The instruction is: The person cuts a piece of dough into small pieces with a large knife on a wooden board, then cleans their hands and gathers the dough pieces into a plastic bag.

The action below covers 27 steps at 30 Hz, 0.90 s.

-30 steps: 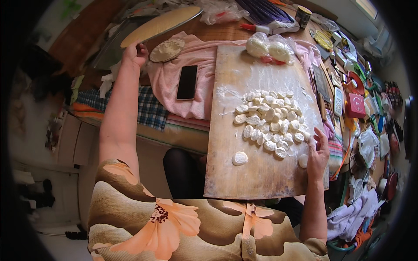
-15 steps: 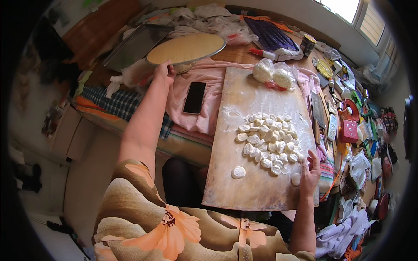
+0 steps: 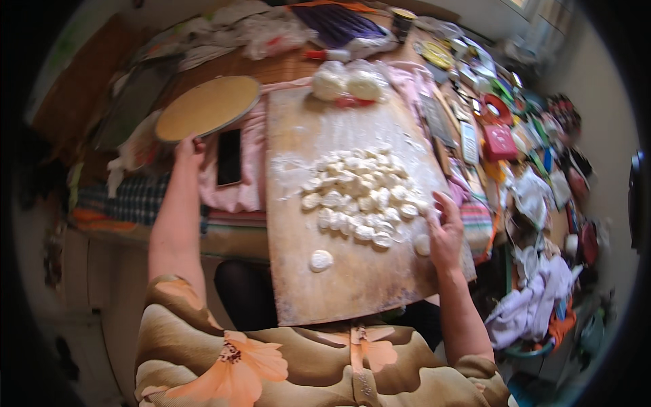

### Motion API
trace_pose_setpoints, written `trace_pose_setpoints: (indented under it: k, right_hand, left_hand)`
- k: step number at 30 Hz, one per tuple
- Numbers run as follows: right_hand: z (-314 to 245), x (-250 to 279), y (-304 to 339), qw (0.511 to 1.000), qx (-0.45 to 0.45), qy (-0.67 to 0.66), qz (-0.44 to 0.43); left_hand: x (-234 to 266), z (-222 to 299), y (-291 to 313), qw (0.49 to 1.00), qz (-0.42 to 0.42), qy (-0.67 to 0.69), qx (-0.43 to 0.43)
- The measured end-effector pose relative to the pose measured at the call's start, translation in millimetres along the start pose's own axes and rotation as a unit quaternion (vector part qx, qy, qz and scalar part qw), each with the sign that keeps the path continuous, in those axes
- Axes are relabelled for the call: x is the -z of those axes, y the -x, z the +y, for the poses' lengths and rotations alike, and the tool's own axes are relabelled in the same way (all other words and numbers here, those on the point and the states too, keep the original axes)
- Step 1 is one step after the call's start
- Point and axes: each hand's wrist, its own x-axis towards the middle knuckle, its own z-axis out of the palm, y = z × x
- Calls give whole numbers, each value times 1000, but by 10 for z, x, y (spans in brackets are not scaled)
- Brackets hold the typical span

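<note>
Dough pieces (image 3: 363,193) cover a floured wooden board (image 3: 352,285) amid clutter.

The wooden board (image 3: 352,271) is pale brown, dusted white with flour. On it the dough pieces (image 3: 363,193) are off-white, as is the single dough round (image 3: 321,260) nearer the board's close edge. Left of the board lies a pink cloth (image 3: 247,183) with a black phone (image 3: 229,157) on it; beyond that, a round tray (image 3: 207,106) is tan-yellow. Further left of the board, a checked blue-and-white fabric (image 3: 129,197) shows. At the board's far end sit whitish bags (image 3: 349,83). Right of the board, a red box (image 3: 500,142) stands out. Below the board, the person's garment (image 3: 271,366) is brown and beige with orange flowers.
</note>
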Motion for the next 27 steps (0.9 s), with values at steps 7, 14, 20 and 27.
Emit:
trace_pose_setpoints:
  k: [7, 14, 20, 27]
  right_hand:
    - [-130, 388, -117, 999, -9, -29, 28]
    - [833, 1425, -659, 985, -43, 86, 146]
    - [1979, 1372, -1558, 925, -184, 330, 41]
    - [2146, 1363, -2004, 948, -288, 115, -68]
  left_hand:
    - [236, -79, -610, 999, 6, -33, 22]
    - [131, -364, -420, 990, 92, -66, 89]
    - [145, 61, 31, 989, 132, -53, 48]
    - [-526, -307, 2356, 985, -89, -149, -5]
